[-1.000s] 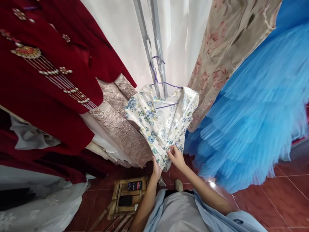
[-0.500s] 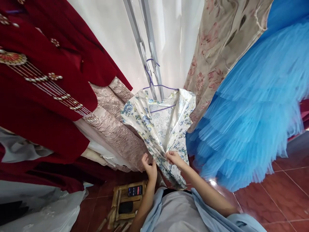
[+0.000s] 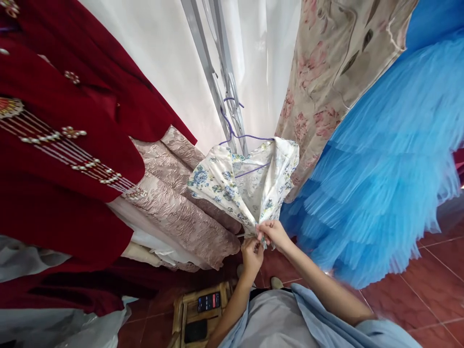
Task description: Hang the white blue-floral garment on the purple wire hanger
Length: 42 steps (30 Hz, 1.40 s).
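Observation:
A white blouse with blue flowers (image 3: 221, 181) hangs by its shoulders on a purple wire hanger (image 3: 232, 129), its front parted in a deep V. Both my hands meet at the bottom of that V. My right hand (image 3: 273, 233) pinches the cloth where the two front edges come together. Just below and to the left, my left hand (image 3: 253, 253) is closed on the blouse's lower part, fingers curled. The lower cloth is gathered up and mostly hidden by my hands.
Grey metal rails (image 3: 213, 63) hold the hanger before a white curtain (image 3: 145, 34). Dark red garments (image 3: 90, 121) and a pinkish textured dress (image 3: 174, 193) hang left; a beige floral dress (image 3: 308, 87) and a blue tulle dress (image 3: 362, 193) hang right. A wooden stool (image 3: 181, 302) carries a phone (image 3: 209, 302).
My left hand has gone from loose and apart to closed on the blouse beside my right hand. The blouse's lower part, hanging down before, is now bunched up.

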### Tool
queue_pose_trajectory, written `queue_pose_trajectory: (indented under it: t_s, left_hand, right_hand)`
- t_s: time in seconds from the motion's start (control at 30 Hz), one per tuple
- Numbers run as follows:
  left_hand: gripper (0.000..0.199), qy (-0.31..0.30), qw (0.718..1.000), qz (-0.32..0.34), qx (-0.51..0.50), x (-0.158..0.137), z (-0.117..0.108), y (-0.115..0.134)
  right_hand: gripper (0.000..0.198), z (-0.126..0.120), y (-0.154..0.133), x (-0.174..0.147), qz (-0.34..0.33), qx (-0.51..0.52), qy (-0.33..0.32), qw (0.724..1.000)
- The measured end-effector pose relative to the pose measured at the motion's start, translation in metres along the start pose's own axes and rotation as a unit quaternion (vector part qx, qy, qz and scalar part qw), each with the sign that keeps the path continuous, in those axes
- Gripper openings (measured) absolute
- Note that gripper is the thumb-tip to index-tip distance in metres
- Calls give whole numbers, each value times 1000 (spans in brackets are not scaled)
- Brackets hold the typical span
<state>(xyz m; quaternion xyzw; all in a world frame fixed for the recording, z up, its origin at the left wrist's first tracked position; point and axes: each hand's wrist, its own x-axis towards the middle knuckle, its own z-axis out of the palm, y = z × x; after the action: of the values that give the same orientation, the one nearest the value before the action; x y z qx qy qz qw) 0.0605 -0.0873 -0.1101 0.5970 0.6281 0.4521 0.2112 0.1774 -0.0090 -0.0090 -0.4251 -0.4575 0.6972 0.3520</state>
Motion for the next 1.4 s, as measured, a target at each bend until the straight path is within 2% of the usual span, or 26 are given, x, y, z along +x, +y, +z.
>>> queue_pose_trajectory:
  t_s: [0.13, 0.27, 0.33, 0.43, 0.5, 0.6, 0.67, 0.7, 0.77, 0.8, 0.83, 0.9, 1.03, 1.13, 1.27, 1.33, 1.4]
  left_hand:
    - [28, -38, 999, -36, -10, -3, 3, -8]
    - [30, -57, 998, -22, -15, 1, 2, -17]
    - [32, -73, 997, -8, -8, 3, 0, -24]
    - [27, -101, 995, 2, -21, 11, -9, -29]
    - [22, -69, 996, 23, -42, 29, -26, -21]
    - [21, 82, 988, 120, -53, 80, -72, 22]
    - [22, 178, 958, 223, -40, 128, -109, 70]
    - [27, 186, 943, 274, -26, 153, -127, 95]
    - [34, 150, 933, 328, 11, 199, -157, 142]
    - [33, 97, 933, 343, 36, 218, -167, 161]
    - [29, 47, 931, 355, 68, 233, -174, 175]
    - [22, 2, 924, 366, 113, 252, -179, 192]
    - [19, 59, 922, 367, 107, 257, -173, 196]
    - [23, 121, 925, 355, 57, 258, -177, 192]
    - [33, 180, 934, 308, -36, 272, -211, 166]
    - [40, 204, 934, 273, -107, 283, -234, 139]
    - [46, 228, 928, 229, -185, 290, -253, 105]
  right_hand:
    - [34, 18, -96, 32, -167, 1, 10, 986]
    - [33, 42, -183, 62, -247, 10, 17, 969]
    - [32, 52, -209, 70, -268, 1, 21, 963]
    - [32, 57, -225, 73, -303, -1, 26, 953]
    - [35, 56, -226, 70, -317, -4, 22, 948]
    - [38, 53, -218, 63, -307, -24, 10, 951]
    - [37, 52, -211, 58, -305, -40, 14, 951]
    - [36, 52, -208, 55, -310, -49, 20, 949]
    - [33, 52, -203, 51, -327, -69, 33, 942]
    - [32, 52, -202, 49, -334, -78, 37, 938]
    - [31, 52, -201, 49, -341, -86, 41, 935]
    - [30, 52, -201, 52, -353, -98, 50, 929]
    - [27, 53, -192, 71, -370, -119, 83, 918]
    - [26, 51, -159, 84, -344, -177, 128, 913]
    - [27, 41, -66, 78, -250, -286, 177, 908]
    - [33, 37, -12, 67, -176, -320, 193, 911]
    - [35, 35, 31, 55, -126, -312, 178, 925]
